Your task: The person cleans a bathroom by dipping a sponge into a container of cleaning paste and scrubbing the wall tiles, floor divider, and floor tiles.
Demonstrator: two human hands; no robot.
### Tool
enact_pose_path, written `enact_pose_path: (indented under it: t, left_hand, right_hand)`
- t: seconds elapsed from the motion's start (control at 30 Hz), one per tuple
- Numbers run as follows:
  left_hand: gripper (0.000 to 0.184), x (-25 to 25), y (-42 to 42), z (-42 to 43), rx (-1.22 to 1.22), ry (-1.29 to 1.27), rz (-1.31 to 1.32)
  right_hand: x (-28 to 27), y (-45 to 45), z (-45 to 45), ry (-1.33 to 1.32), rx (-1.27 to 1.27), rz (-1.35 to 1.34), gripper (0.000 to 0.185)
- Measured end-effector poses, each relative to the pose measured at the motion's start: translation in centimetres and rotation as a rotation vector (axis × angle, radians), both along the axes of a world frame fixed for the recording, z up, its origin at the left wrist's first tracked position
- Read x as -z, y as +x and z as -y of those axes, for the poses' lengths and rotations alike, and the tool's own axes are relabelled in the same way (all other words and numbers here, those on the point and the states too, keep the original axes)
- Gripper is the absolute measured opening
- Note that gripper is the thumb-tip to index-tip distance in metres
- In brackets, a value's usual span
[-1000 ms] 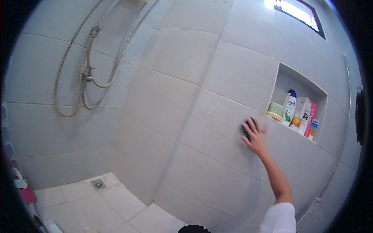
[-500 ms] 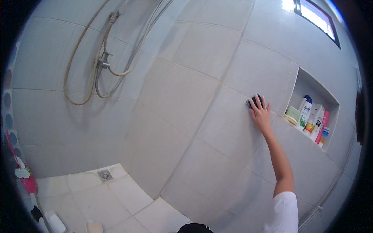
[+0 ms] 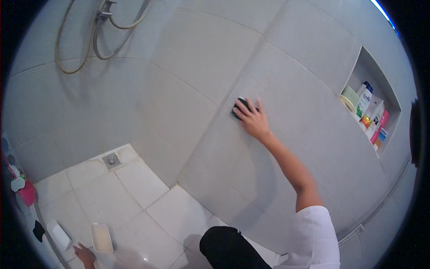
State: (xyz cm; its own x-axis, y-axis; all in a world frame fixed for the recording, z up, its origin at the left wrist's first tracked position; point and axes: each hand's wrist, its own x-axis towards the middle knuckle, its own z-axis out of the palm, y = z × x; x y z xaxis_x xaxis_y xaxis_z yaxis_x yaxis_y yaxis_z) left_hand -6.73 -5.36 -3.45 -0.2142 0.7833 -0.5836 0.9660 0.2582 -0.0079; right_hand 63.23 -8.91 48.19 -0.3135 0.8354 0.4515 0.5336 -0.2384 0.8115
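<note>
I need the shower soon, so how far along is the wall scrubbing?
No part of the wall looks clearly finished; no clean edge marks a scrubbed patch. In hand: the right hand presses a dark pad to it. Probably left: more of the wall, then perhaps a rinse, since the hose hangs looped on its holder.
</note>
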Motion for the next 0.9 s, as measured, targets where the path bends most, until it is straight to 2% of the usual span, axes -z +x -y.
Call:
enact_pose_path:
  t: [0.03, 0.07, 0.1, 0.13, 0.2, 0.23, 0.3, 0.37, 0.43, 0.53, 0.6, 0.67, 0.7, 0.77, 0.83, 0.9]
  left_hand:
    - [0.080, 1.8, -0.7, 0.0, 0.011, -0.002, -0.009]
    - [0.087, 4.6, -1.6, 0.0, 0.016, 0.098, -0.016]
    - [0.095, 7.2, -2.6, -0.2, 0.020, 0.199, -0.019]
    - [0.095, 8.8, -3.4, -0.5, 0.027, 0.200, -0.020]
    - [0.096, 10.6, -4.1, -1.3, 0.066, 0.147, -0.055]
    - [0.096, 11.6, -4.5, -1.9, 0.076, 0.147, -0.055]
    - [0.099, 12.9, -4.9, -2.6, 0.250, 0.008, -0.123]
    - [0.100, 12.3, -4.6, -2.1, 0.202, 0.036, -0.115]
    - [0.101, 11.9, -4.4, -1.9, 0.163, 0.058, -0.109]
    - [0.103, 12.3, -4.7, -1.9, 0.147, 0.055, -0.100]
    - [0.101, 15.0, -6.5, -2.4, 0.312, 0.067, -0.107]
    - [0.101, 16.1, -7.1, -2.4, 0.288, 0.143, -0.168]
    - [0.100, 15.9, -6.9, -2.2, 0.259, 0.220, -0.213]
    - [0.099, 16.1, -6.6, -1.6, 0.194, 0.200, -0.147]
    - [0.098, 10.1, -3.5, -0.4, 0.101, 0.176, -0.080]
    - [0.084, 6.6, -2.9, -0.2, 0.139, 0.086, -0.029]
  right_hand:
    - [-0.6, -0.3, 1.7, -0.055, 0.022, -0.007, 0.048]
    - [-3.0, -2.0, 3.6, 0.033, 0.204, -0.005, 0.048]
    - [-5.5, -2.2, 5.6, 0.186, 0.226, 0.013, 0.048]
    - [-7.8, -1.7, 7.5, 0.337, 0.247, 0.036, 0.049]
    - [-11.1, 0.0, 9.9, 0.559, 0.172, 0.251, 0.050]
    - [-11.0, 0.3, 9.3, 0.558, 0.181, 0.253, 0.050]
    - [-8.9, 0.6, 7.2, 0.569, 0.128, 0.139, 0.049]
    - [-6.7, -0.1, 5.7, 0.430, 0.136, 0.155, 0.045]
    - [-7.2, -0.7, 7.5, 0.383, 0.160, 0.244, 0.045]
    - [-7.0, -0.4, 8.5, 0.390, 0.227, 0.211, 0.046]
    - [-7.7, -0.7, 5.0, 0.349, 0.238, 0.245, 0.047]
    - [-7.8, -1.8, 3.5, 0.294, 0.255, 0.257, 0.047]
    - [-7.3, -1.6, 4.4, 0.289, 0.259, 0.256, 0.047]
    - [-5.8, -0.7, 7.9, 0.315, 0.125, 0.142, 0.048]
    - [-4.4, -0.1, 12.4, 0.333, 0.257, 0.123, 0.050]
    - [-4.7, -0.8, 12.4, 0.337, 0.319, 0.100, 0.050]
